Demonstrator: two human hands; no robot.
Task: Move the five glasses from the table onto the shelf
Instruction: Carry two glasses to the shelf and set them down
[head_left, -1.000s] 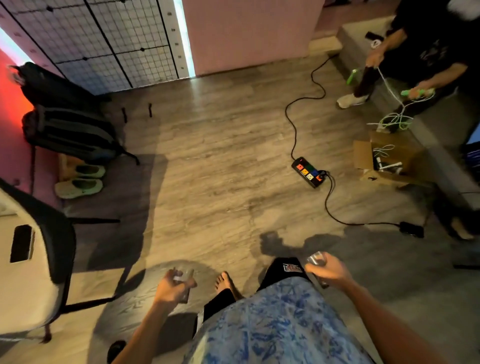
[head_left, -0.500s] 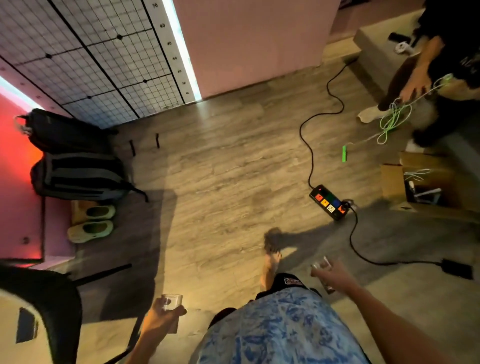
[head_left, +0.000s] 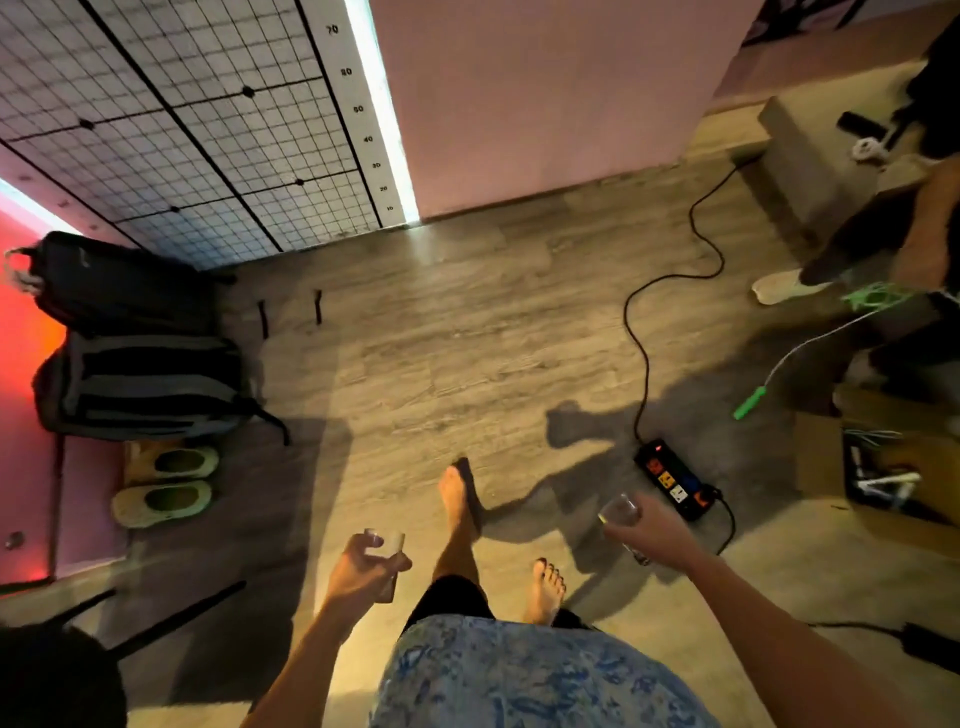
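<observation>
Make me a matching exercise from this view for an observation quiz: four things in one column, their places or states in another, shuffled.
Things:
1. left hand
2. power strip
3. slippers
4. backpacks

Places or states:
A. on the floor beside the right hand
B. stacked against the left wall
C. holding a glass
D. paired below the backpacks

Pairs: 1-C, 2-A, 3-D, 4-B

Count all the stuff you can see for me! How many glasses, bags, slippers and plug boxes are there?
Glasses: 2, one in the left hand at, one in the right hand at
Backpacks: 2
Slippers: 2
Power strips: 1
Total: 7
</observation>
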